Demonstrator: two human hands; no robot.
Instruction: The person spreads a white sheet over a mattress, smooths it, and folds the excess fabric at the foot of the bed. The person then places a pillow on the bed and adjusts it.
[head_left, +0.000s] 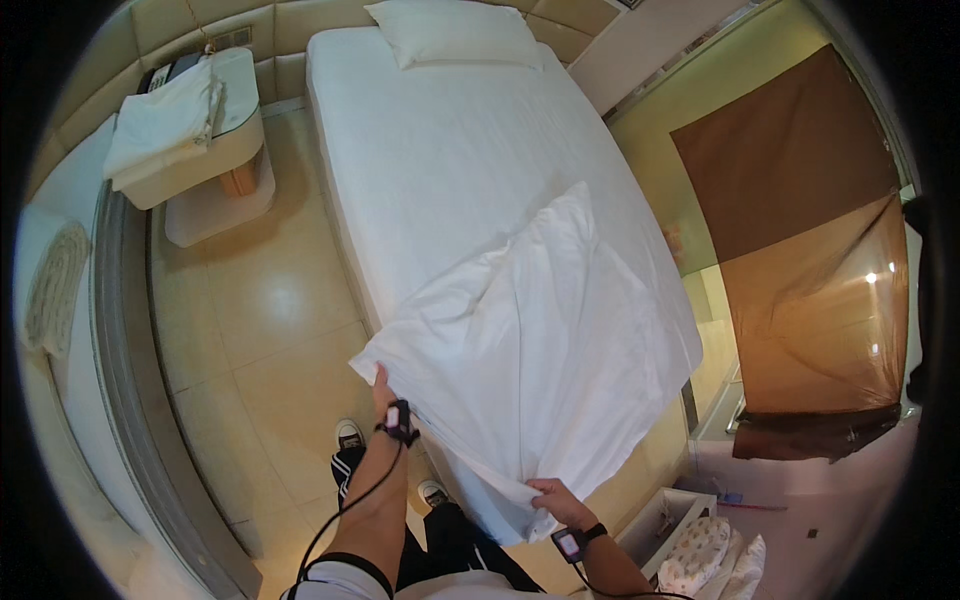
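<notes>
A white cloth cover, which looks like a pillowcase, lies creased and fanned out over the near end of the bed. One of its corners points up towards the middle of the mattress. My left hand holds its left corner, with part of the fingers hidden by the fabric. Pinched between the fingers of my right hand is the cover's near edge, by the foot of the bed. Whether anything is inside the cover cannot be seen. A white pillow rests at the head of the bed, on a smooth white sheet.
Left of the bed stands a glass-topped side table bearing folded white linen. A rolled textile is at the far left. Brown fabric hangs at right. Below it are a pale open container and a patterned cushion-like bundle.
</notes>
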